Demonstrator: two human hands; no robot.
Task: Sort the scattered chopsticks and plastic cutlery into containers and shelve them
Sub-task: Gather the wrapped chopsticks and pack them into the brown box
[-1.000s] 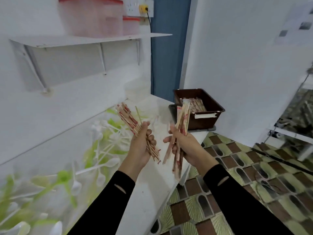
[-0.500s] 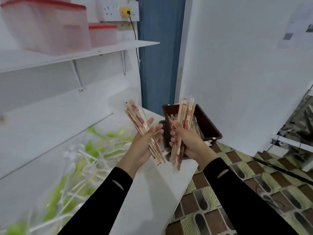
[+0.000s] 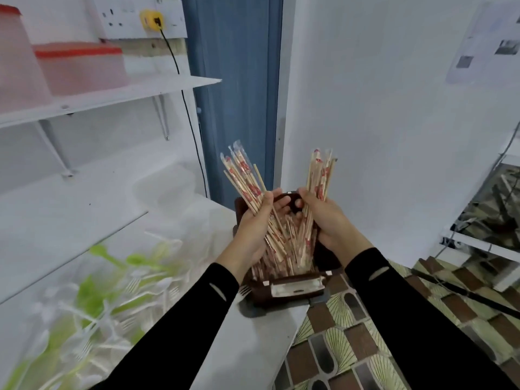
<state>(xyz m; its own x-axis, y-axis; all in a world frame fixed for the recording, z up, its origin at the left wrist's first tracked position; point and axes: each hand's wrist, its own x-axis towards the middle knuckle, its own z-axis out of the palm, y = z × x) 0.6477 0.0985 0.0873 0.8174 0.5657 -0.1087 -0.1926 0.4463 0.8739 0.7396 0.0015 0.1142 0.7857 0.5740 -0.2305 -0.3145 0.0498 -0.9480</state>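
The left forearm point(image 3: 180, 327) and right forearm point(image 3: 408, 319), both black-sleeved, extend forward and converge. The left grip point(image 3: 254, 225) curls round the left chopstick bundle point(image 3: 243, 175). The right grip point(image 3: 327, 220) curls round the right chopstick bundle point(image 3: 319, 175). The grips sit just beside each other, palms inward.

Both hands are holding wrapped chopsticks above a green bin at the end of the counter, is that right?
Not quite. The head view shows the bin is dark brown, not green. The rest holds: the left hand and right hand each grip wrapped chopsticks above it, at the end of the counter.
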